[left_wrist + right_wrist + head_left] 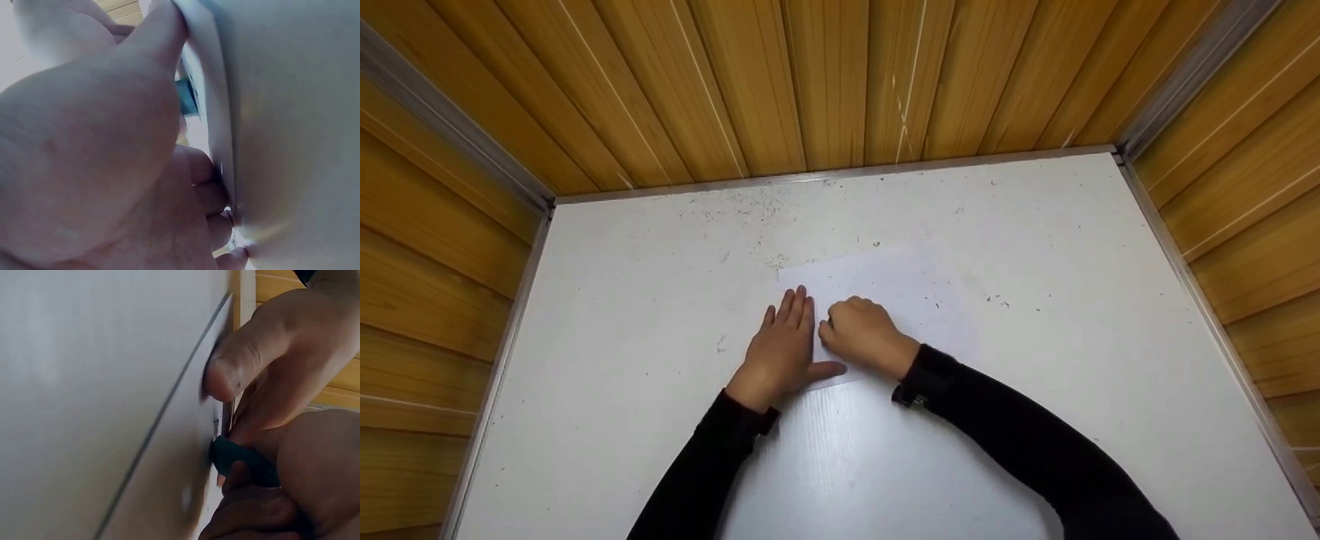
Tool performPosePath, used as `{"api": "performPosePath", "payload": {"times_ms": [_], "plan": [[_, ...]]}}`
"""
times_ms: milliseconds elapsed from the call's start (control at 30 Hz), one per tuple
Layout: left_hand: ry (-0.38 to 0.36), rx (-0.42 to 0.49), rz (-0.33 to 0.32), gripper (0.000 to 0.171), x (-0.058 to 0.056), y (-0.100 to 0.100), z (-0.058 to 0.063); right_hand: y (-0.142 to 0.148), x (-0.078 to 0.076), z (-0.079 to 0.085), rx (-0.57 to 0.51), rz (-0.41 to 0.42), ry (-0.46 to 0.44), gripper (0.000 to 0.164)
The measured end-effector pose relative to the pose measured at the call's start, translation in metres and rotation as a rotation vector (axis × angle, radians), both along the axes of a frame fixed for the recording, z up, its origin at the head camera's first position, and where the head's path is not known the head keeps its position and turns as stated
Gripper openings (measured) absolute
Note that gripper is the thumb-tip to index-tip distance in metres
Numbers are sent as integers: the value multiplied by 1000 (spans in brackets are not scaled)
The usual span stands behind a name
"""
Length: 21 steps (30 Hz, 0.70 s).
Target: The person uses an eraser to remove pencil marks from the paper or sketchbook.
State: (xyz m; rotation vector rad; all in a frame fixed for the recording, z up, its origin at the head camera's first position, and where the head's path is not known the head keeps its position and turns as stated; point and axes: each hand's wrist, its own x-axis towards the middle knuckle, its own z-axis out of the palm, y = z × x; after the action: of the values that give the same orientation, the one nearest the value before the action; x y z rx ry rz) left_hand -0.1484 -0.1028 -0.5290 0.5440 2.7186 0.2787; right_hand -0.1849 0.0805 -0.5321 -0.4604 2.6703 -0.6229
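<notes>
A white sheet of paper (915,292) lies on the white table. My left hand (781,346) rests on its left part, fingers straight and thumb spread along the near edge; the left wrist view shows the palm and paper edge (216,112) close up. Just right of it, my right hand (864,334) is curled round a small teal eraser (236,458). One end of the eraser touches the paper in the right wrist view. From the head view the eraser is mostly hidden by the fingers.
Dark crumbs (746,214) are scattered over the table (622,300), thickest at the back left, with a few on the paper. Wood-patterned panels (825,82) with metal edging stand along the back and both sides.
</notes>
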Motion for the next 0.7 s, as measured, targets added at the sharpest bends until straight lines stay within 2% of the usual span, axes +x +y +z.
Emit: {"api": "performPosePath", "payload": {"times_ms": [67, 167, 333, 433, 567, 700], "plan": [[0, -2, 4, 130, 0, 1, 0, 8, 0, 0, 27, 0, 32, 36], [-1, -26, 11, 129, -2, 3, 1, 42, -2, 2, 47, -27, 44, 38], [-11, -24, 13, 129, -2, 3, 1, 107, 0, 3, 66, -151, 51, 38], [-17, -30, 13, 129, -1, 2, 0, 131, 1, 4, 100, -191, 58, 37], [-13, -36, 16, 129, -2, 1, 0, 129, 1, 6, 83, -195, 43, 40], [-10, -32, 15, 129, -1, 0, 1, 88, 2, 9, 22, -171, 0, 42]]}}
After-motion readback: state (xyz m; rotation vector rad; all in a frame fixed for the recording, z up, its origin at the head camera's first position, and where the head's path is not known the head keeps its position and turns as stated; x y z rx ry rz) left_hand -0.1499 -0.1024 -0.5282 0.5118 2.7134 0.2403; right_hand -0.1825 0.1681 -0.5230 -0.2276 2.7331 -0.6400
